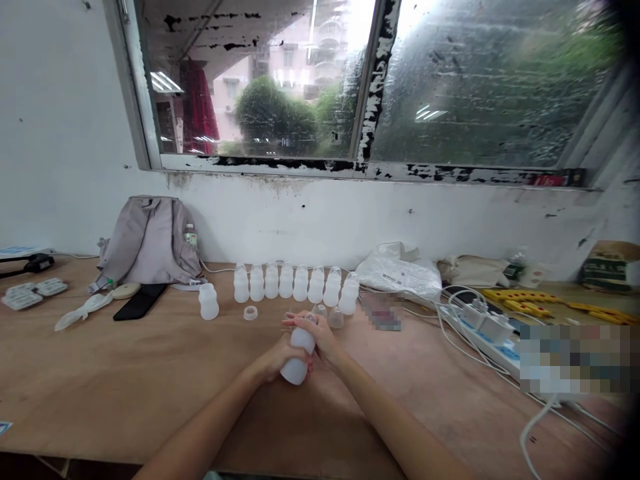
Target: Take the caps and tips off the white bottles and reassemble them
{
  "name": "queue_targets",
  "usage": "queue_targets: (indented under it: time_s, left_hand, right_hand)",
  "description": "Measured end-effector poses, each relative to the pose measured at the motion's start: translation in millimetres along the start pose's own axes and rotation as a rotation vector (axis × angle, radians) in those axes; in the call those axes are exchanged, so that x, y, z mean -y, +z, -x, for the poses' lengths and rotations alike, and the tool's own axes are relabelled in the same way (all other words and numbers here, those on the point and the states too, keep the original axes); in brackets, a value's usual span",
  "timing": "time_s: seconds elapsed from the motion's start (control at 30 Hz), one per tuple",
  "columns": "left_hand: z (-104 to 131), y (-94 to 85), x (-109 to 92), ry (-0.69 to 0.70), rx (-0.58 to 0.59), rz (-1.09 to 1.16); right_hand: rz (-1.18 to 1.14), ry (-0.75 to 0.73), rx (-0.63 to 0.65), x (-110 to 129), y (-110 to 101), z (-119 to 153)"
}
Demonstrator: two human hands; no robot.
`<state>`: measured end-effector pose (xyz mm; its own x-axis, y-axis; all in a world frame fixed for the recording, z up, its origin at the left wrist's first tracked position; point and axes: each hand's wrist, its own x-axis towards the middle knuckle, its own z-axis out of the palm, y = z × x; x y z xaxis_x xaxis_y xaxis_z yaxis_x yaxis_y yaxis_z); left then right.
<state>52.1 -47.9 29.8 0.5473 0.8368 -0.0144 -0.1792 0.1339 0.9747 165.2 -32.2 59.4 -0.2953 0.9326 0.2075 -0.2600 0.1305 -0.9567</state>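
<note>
A white, frosted baby bottle [295,371] is tilted between my hands over the middle of the table. My left hand [281,355] wraps around its body. My right hand [324,339] closes over the top end, where the fingers partly hide the collar and nipple. Just beyond my hands stand small clear dome caps [336,319]. A white collar ring [251,313] lies on the table to the left of them. Farther left is a bottle body [209,303] with an open top. Several capped baby bottles [286,281] stand upright in a row near the wall.
On the brown-covered table [150,387], a grey backpack [153,240] leans against the wall at the left, with a black phone [140,302] in front. A plastic-wrapped package [400,273] sits behind at the right. White cables and a power strip [500,347] run along the right side.
</note>
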Motion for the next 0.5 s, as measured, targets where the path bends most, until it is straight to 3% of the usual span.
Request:
queue_targets:
  time_s: [0.1,0.2,0.4,0.5]
  left_hand:
    - [6,3.2,0,-0.175,0.186,0.315]
    - [6,-1.0,2,-0.132,0.282,0.463]
    - [5,-13.2,1,-0.081,0.325,0.411]
    - [6,-10.1,-1,-0.08,0.258,0.341]
  right_hand:
    - [-0.013,0.031,0.181,9,-3,3]
    - [-0.026,0.063,0.264,10,-12,0]
    - [-0.001,0.002,-0.005,-8,-39,-16]
    - [-0.103,0.05,-0.048,-9,-44,-19]
